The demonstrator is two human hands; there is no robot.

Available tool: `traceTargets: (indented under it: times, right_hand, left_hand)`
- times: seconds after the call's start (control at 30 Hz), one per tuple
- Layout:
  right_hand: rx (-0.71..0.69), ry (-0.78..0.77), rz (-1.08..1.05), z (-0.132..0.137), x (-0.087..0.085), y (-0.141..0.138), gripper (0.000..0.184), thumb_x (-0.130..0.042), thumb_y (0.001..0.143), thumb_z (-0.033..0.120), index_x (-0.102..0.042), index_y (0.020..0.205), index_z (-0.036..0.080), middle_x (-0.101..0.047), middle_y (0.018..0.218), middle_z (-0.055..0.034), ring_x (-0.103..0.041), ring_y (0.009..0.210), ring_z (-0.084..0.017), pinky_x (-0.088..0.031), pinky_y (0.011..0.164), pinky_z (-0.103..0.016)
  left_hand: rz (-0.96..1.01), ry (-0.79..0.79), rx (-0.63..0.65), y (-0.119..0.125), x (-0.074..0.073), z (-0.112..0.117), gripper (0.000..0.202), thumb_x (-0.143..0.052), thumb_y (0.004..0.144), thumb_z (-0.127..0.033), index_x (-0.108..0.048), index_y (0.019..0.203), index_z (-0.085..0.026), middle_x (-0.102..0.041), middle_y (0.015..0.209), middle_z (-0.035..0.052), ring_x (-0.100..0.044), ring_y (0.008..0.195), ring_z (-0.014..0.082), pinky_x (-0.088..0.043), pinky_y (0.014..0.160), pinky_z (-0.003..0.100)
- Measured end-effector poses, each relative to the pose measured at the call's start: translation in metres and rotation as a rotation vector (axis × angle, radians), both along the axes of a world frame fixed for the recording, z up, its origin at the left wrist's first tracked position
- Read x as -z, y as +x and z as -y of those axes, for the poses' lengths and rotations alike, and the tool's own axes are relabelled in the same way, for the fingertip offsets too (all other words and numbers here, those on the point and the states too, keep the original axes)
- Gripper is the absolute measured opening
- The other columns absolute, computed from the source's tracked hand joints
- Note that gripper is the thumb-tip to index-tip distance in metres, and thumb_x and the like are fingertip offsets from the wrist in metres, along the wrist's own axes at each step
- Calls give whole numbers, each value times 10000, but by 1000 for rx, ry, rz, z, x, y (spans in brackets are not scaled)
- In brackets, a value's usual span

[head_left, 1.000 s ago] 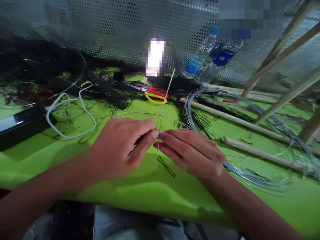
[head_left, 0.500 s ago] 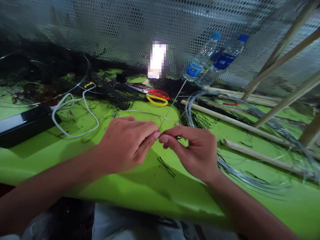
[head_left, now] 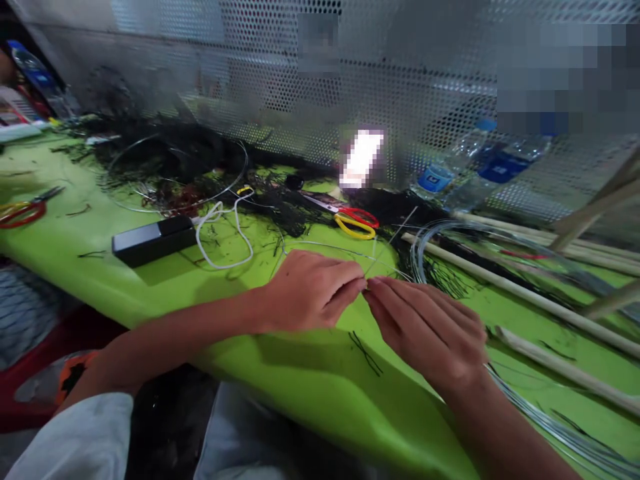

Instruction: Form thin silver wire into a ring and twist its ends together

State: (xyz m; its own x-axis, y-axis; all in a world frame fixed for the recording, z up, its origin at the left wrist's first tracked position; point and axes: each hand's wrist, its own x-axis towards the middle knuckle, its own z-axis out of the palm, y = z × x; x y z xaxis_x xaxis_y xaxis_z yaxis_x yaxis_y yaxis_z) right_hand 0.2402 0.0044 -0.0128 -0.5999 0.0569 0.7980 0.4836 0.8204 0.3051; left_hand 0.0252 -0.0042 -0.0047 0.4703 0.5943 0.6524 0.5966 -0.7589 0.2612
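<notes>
My left hand (head_left: 313,290) is closed in a pinch on a thin wire (head_left: 395,237), which sticks up and to the right from between the fingertips. Right beside it, the fingertips of my right hand (head_left: 433,327) press together at the wire's lower end and meet those of the left. What exactly lies between the fingertips is too small to make out. Below the hands, a few short black strands (head_left: 366,353) lie on the green tabletop (head_left: 300,380). Behind them are scissors (head_left: 356,222) with red and yellow handles.
A coil of clear wire (head_left: 425,247) and wooden sticks (head_left: 530,293) lie to the right. Two water bottles (head_left: 435,177) stand by the perforated metal panel (head_left: 280,87). Left are a black box (head_left: 155,240), a white cord (head_left: 223,265), black fibres (head_left: 175,153) and second scissors (head_left: 27,210).
The view has swung left, bringing in the table's left end. My right hand has turned over, its back now facing up and fingers closer together. The left hand keeps its pinch.
</notes>
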Motion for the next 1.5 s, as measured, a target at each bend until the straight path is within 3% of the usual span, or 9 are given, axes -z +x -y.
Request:
traceTargets:
  times: [0.17,0.37,0.6,0.7,1.0,1.17,1.27,1.37,1.5]
  right_hand:
    - [60,-283,-42,8,-6,-7,70,-720,918,109,-682,939,164,-756,779,-33,-679,620,-146,-536,615,-283]
    - [-56,-923,-83,10,-21,-6,206,-589,1018,160,-665,832,206,-665,622,62,-627,532,-76,-493,525,-175]
    - [-34,-220,-88,8,3,2,297,-781,841,17,-712,1099,147,-807,950,-52,-772,834,-157,-623,844,-238]
    - [-49,-144,-124,9,8,3,318,-850,801,57,-739,1085,148,-824,931,-47,-780,792,-167,-643,837,-254]
    - [-43,-600,-275,16,-10,-8,87,-769,916,173,-733,897,250,-795,778,35,-721,594,-112,-562,563,-222]
    - [-27,-954,-252,13,-16,-10,287,-667,1002,273,-677,722,212,-690,607,47,-652,528,-91,-508,523,-202]
    - [42,-588,-241,9,-8,-6,108,-782,917,272,-713,868,206,-776,751,1,-732,638,-143,-570,585,-235]
    - [42,-130,-178,7,1,-1,269,-855,823,161,-718,1052,194,-818,875,-45,-771,720,-193,-638,654,-288]
    - [0,-70,-122,8,1,1,366,-814,820,56,-726,1145,201,-830,962,-52,-791,771,-203,-689,716,-314]
  left_hand:
    - [-23,55,-17,1,2,0,344,-427,1069,-301,-603,793,-195,-645,620,-41,-550,525,111,-318,555,322]
    - [-14,55,-15,1,1,2,301,-482,1054,-292,-618,809,-183,-641,630,-58,-491,509,97,-328,571,312]
    - [26,-228,28,-4,-17,12,279,-525,1021,-278,-576,765,-179,-543,593,-71,-415,525,79,-263,534,281]
    - [23,-251,32,-5,-19,13,266,-521,1018,-268,-580,774,-179,-534,595,-71,-399,531,80,-256,539,280]
    - [-2,-140,39,-3,-12,13,285,-486,1051,-285,-606,814,-181,-580,621,-59,-469,557,94,-278,556,308]
    - [-23,-65,4,-2,-8,11,292,-480,1051,-286,-616,816,-180,-598,618,-54,-439,519,101,-277,561,318]
    - [-14,-115,-31,-2,-10,9,271,-497,1034,-279,-628,816,-184,-584,597,-54,-453,523,104,-258,548,310]
    - [-11,-188,-58,-3,-14,9,269,-514,1020,-289,-635,803,-186,-547,567,-54,-451,521,105,-246,536,301]
    - [-9,-182,-40,-3,-17,10,294,-507,1023,-300,-622,780,-182,-511,545,-58,-414,501,99,-247,528,295]
